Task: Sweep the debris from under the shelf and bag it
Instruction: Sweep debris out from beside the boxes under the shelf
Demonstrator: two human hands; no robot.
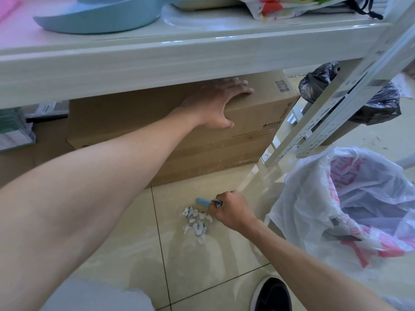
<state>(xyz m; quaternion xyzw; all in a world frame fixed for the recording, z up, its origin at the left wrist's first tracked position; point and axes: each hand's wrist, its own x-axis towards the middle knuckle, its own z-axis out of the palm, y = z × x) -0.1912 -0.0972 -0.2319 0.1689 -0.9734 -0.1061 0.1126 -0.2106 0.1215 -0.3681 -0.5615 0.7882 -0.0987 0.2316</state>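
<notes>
A small heap of torn white paper scraps lies on the beige floor tiles in front of the shelf. My right hand is fisted around a small light-blue brush handle, right beside the scraps. My left hand lies flat with spread fingers on the top edge of a brown cardboard box that stands under the shelf. A white plastic bag with red print lies open on the floor to the right of the scraps.
The white metal shelf leg slants down at the right. Black rubbish bags sit behind it. A pale-blue basin and a colourful bag rest on the shelf. My dark shoe is at the bottom edge.
</notes>
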